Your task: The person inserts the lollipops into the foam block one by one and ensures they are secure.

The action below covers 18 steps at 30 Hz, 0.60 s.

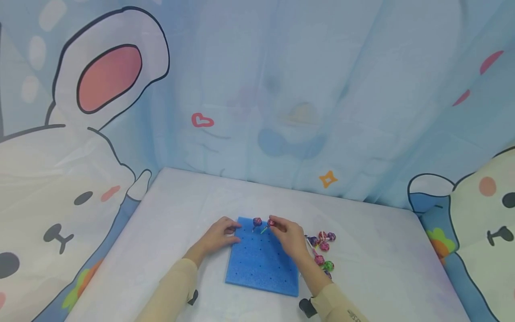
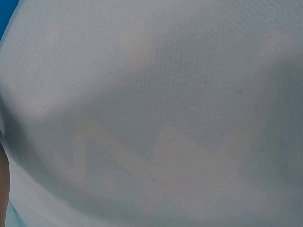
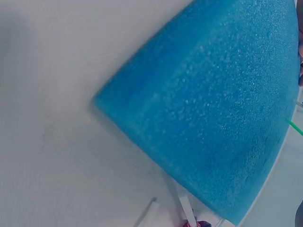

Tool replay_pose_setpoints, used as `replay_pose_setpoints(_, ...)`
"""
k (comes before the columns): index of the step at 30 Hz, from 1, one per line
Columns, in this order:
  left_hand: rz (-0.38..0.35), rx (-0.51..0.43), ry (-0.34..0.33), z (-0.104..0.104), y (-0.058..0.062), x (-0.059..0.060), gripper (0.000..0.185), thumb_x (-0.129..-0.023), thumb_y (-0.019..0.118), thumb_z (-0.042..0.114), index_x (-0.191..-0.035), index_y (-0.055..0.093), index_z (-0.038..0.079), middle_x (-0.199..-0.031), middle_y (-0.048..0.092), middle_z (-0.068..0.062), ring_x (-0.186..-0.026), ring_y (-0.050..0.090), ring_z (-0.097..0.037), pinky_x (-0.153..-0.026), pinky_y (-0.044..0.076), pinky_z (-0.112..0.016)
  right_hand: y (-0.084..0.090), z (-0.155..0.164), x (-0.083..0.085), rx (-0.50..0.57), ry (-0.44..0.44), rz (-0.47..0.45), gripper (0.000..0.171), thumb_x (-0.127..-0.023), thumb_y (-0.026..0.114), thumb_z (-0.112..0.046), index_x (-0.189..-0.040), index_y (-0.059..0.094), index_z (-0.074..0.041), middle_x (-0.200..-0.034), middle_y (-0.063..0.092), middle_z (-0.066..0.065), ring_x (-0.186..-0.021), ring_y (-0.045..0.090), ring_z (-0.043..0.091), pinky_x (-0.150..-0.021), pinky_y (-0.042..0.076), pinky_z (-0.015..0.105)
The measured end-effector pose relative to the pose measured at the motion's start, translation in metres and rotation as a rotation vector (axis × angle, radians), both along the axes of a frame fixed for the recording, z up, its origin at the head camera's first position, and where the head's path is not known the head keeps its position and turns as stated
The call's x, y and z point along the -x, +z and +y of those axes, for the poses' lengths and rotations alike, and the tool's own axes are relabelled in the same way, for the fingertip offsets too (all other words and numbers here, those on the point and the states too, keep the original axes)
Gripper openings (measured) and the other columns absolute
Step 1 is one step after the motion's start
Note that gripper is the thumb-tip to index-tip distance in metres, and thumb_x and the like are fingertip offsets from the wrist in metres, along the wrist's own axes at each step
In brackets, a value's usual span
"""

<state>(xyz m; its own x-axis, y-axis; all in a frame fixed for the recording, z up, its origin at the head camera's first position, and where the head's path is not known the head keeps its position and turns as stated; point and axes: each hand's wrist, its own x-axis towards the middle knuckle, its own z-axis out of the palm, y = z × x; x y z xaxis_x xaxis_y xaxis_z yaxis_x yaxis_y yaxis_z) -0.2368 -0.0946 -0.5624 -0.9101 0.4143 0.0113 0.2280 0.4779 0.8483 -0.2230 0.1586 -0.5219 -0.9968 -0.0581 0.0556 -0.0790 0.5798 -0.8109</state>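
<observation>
A blue foam board (image 1: 257, 255) dotted with small holes lies on the white table. Near its far edge one lollipop (image 1: 257, 222) with a dark wrapper stands on its stick. My right hand (image 1: 290, 236) pinches a second lollipop (image 1: 271, 222) by its red wrapped head, and its green stick (image 3: 294, 126) reaches down to the board. At the board's left edge my left hand (image 1: 217, 236) rests with thumb and fingers spread apart, touching the foam. The left wrist view shows almost only white cloth, with a sliver of the blue board at its top corner.
Several wrapped lollipops (image 1: 323, 243) lie in a loose pile right of the board, partly behind my right forearm. A green-wrapped lollipop (image 1: 328, 266) is among them. A pale blue cartoon curtain (image 1: 281, 112) hangs behind the table (image 1: 193, 192).
</observation>
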Motion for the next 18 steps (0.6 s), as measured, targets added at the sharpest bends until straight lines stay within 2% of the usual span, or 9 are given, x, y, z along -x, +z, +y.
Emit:
replay_pose_setpoints(7, -0.003, 0.001, 0.002, 0.0000, -0.0012, 0.0000, 0.042, -0.090, 0.072, 0.021, -0.127, 0.061, 0.006, -0.117, 0.055, -0.007, -0.114, 0.059, -0.025, -0.102, 0.049, -0.037, -0.0020, -0.0052, -0.0009, -0.005, 0.036, -0.003, 0.032, -0.094, 0.067, -0.015, -0.126, 0.067, -0.011, -0.122, 0.068, 0.007, -0.113, 0.064, 0.025, -0.093, 0.054, 0.040)
replay_pose_setpoints(12, -0.002, 0.004, 0.004, 0.0003, -0.0017, 0.0004, 0.041, -0.089, 0.073, 0.020, -0.127, 0.061, 0.006, -0.117, 0.055, -0.007, -0.114, 0.059, -0.025, -0.102, 0.049, -0.037, -0.0045, -0.0092, -0.0003, 0.009, 0.032, -0.015, 0.031, -0.094, 0.067, -0.021, -0.124, 0.068, -0.013, -0.120, 0.069, 0.007, -0.113, 0.064, 0.026, -0.095, 0.054, 0.042)
replay_pose_setpoints(18, 0.009, 0.010, -0.002, 0.0001, -0.0014, 0.0012, 0.042, -0.090, 0.072, 0.021, -0.127, 0.061, 0.006, -0.118, 0.055, -0.007, -0.114, 0.059, -0.025, -0.102, 0.049, -0.038, -0.0047, -0.0090, 0.0006, 0.004, 0.034, -0.023, 0.031, -0.095, 0.065, -0.021, -0.125, 0.067, -0.011, -0.121, 0.068, 0.008, -0.113, 0.064, 0.027, -0.095, 0.053, 0.044)
